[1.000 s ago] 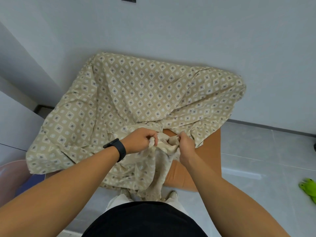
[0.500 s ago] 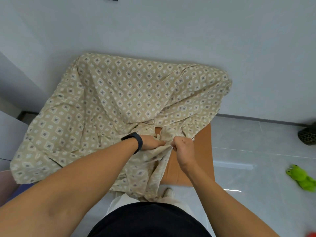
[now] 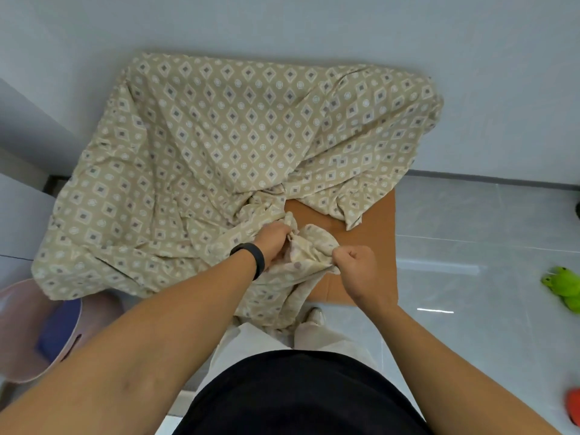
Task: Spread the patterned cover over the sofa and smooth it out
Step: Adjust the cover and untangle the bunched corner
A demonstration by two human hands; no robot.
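Person's black top and light trousers at bottom of view, both bare forearms reaching forward. Right hand [image 3: 356, 266] is a fist clenched round a bunched edge of the beige cotton cover with a diamond-and-circle print [image 3: 226, 146]; left hand [image 3: 274, 238], black band [image 3: 251, 259] on the wrist, grips the same bunched fold just beside it, fingers curled into the cloth. Hands are near each other, a short stretch of fabric between them. Cover is draped over most of the orange-brown sofa [image 3: 376, 246], crumpled and creased toward the front, one bare corner of the seat showing on the right; front hem hangs to the floor by the feet. Pink plastic basin [image 3: 18, 334] left of the sofa, partly under the cover. Green plush toy [image 3: 563, 285] on grey tiled floor [image 3: 470, 215] far right. White wall [image 3: 314, 23] behind.
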